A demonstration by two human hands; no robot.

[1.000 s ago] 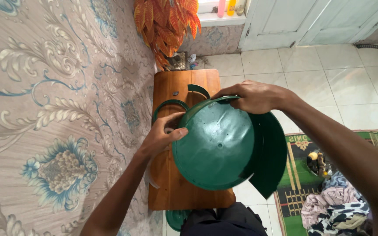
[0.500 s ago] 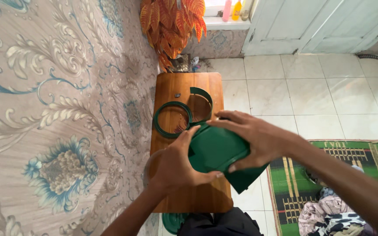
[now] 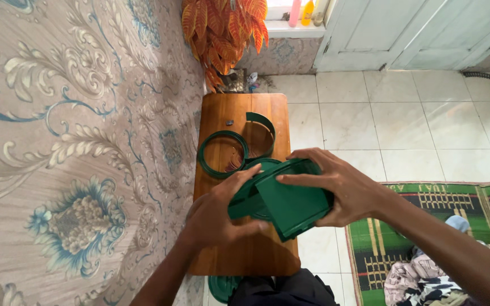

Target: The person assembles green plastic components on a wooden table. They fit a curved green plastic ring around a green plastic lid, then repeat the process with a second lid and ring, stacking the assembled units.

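Note:
Both my hands hold a dark green plastic piece (image 3: 290, 205) above a small wooden table (image 3: 250, 258). My left hand (image 3: 219, 212) grips its left side, thumb stretched along the top rim. My right hand (image 3: 336, 190) wraps over its right side, fingers spread across the flat green face. The piece is tilted, and a round green part shows behind the flat face. A green plastic ring (image 3: 222, 153) lies flat on the table beyond my hands, and a curved green band (image 3: 263, 131) stands beside it.
A patterned wall covering (image 3: 75, 147) runs along the left. An orange-leaved plant (image 3: 222, 34) stands past the table's far end. White floor tiles (image 3: 415, 124) lie to the right, a green rug (image 3: 426, 238) near my right arm, and another green part (image 3: 222, 288) under the table's near edge.
A second ago the green piece showed a large round domed face held up high. It has since been turned and lowered, and my hands have closed in around it.

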